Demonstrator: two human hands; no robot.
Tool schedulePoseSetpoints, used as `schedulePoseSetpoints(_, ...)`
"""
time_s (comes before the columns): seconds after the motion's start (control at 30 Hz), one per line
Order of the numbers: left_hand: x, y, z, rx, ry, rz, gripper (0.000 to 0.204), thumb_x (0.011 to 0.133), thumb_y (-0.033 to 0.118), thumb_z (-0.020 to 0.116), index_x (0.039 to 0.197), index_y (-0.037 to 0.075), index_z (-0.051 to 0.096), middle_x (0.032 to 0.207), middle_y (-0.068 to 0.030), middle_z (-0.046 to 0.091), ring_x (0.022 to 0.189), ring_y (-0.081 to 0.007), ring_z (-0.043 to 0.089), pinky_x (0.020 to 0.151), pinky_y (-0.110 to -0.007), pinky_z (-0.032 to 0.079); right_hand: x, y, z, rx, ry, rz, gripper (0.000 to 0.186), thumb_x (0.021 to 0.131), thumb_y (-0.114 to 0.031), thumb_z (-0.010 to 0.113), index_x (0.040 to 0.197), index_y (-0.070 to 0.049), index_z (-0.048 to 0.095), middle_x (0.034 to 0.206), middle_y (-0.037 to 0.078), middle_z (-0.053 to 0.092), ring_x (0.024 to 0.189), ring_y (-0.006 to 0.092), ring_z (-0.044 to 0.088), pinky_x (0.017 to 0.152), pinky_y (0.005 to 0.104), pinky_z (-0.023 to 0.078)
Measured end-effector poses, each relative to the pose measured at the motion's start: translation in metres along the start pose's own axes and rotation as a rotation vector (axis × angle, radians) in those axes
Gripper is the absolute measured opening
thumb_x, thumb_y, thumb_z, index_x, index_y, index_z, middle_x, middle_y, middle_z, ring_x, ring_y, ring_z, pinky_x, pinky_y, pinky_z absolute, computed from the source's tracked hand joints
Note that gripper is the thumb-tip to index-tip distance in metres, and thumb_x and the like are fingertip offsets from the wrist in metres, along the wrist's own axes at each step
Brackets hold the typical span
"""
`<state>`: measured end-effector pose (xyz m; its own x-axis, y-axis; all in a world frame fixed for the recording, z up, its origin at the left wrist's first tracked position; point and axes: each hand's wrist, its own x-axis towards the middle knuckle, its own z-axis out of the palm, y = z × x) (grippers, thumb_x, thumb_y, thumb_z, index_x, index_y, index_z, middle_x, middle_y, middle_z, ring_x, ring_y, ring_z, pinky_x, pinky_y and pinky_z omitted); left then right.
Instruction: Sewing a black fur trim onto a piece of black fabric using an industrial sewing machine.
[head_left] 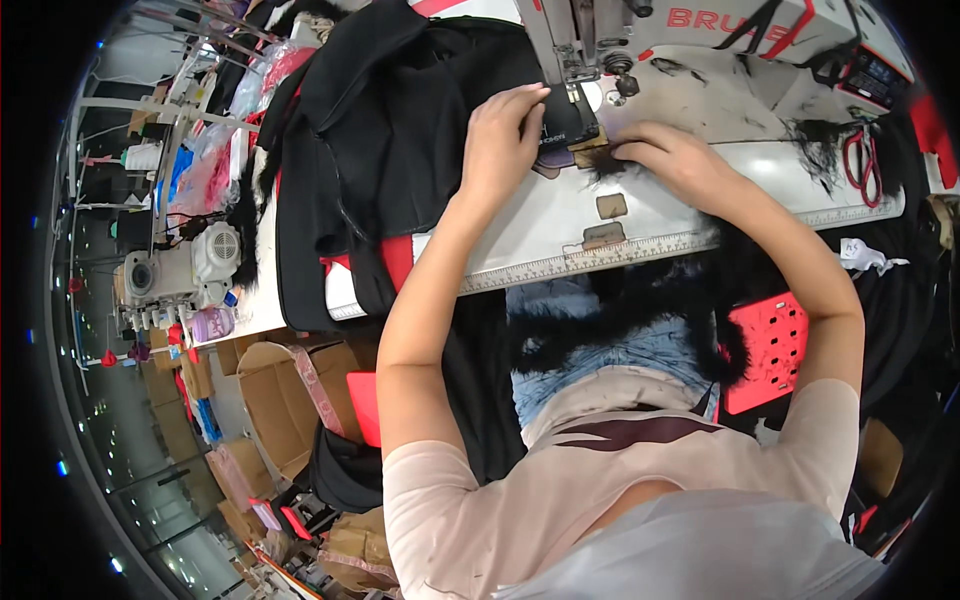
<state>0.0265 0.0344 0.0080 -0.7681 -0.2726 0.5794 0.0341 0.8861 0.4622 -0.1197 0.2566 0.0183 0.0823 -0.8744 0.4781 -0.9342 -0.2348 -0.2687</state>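
My left hand (505, 150) lies on black fabric (370, 120) just left of the sewing machine's needle and presser foot (572, 92), fingers bent slightly over a dark folded piece. My right hand (675, 165) is right of the foot, fingertips closed on a tuft of black fur (605, 165) at the light-brown patch beside the needle plate. The white machine bed (540, 215) has a ruler strip (550, 268) along its front edge. A long black fur strip (600, 325) hangs across my lap.
Red scissors (862, 165) lie at the bed's right end, near a control panel (870, 80). A red perforated panel (765, 350) is below right. At left stand another machine (175, 275), bagged materials (250, 100) and cardboard boxes (280, 405).
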Motion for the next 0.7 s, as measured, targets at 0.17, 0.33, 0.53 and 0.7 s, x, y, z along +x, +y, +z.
schedulePoseSetpoints(0.17, 0.004, -0.014, 0.016, 0.115, -0.155, 0.042, 0.025, 0.093, 0.014, 0.059, 0.115, 0.006, 0.065, 0.126, -0.0091, 0.063, 0.126, -0.0283, 0.053, 0.106, -0.046, 0.037, 0.026, 0.028, 0.010, -0.017, -0.187, -0.115, 0.033, 0.084, -0.007, 0.054, 0.115, -0.003, 0.062, 0.124, 0.008, 0.060, 0.110, 0.0299, 0.060, 0.090, 0.0397, 0.050)
schedulePoseSetpoints(0.33, 0.023, -0.039, 0.023, 0.205, -0.184, 0.065, 0.019, 0.092, 0.018, 0.060, 0.107, 0.009, 0.067, 0.120, -0.0064, 0.064, 0.120, -0.0260, 0.055, 0.103, -0.047, 0.038, 0.038, 0.044, 0.016, -0.115, -0.194, -0.091, 0.037, 0.082, -0.007, 0.054, 0.119, -0.004, 0.061, 0.121, 0.008, 0.060, 0.115, 0.0289, 0.057, 0.094, 0.0368, 0.049)
schedulePoseSetpoints(0.53, 0.013, -0.010, 0.010, 0.143, -0.114, 0.333, 0.014, 0.080, 0.017, 0.073, 0.092, 0.012, 0.067, 0.093, 0.0024, 0.063, 0.092, -0.0174, 0.059, 0.086, -0.039, 0.039, 0.032, 0.043, 0.019, 0.044, -0.193, 0.152, 0.035, 0.082, -0.002, 0.056, 0.116, -0.006, 0.062, 0.111, 0.010, 0.060, 0.108, 0.0271, 0.059, 0.086, 0.0361, 0.050)
schedulePoseSetpoints(0.7, 0.011, -0.008, 0.014, 0.232, -0.091, 0.347, 0.017, 0.077, 0.016, 0.075, 0.091, 0.013, 0.065, 0.089, 0.0019, 0.060, 0.088, -0.0172, 0.059, 0.085, -0.040, 0.039, 0.027, 0.047, 0.023, -0.096, -0.033, 0.068, 0.028, 0.085, -0.005, 0.063, 0.112, -0.009, 0.062, 0.104, 0.007, 0.063, 0.090, 0.0284, 0.062, 0.081, 0.0366, 0.051)
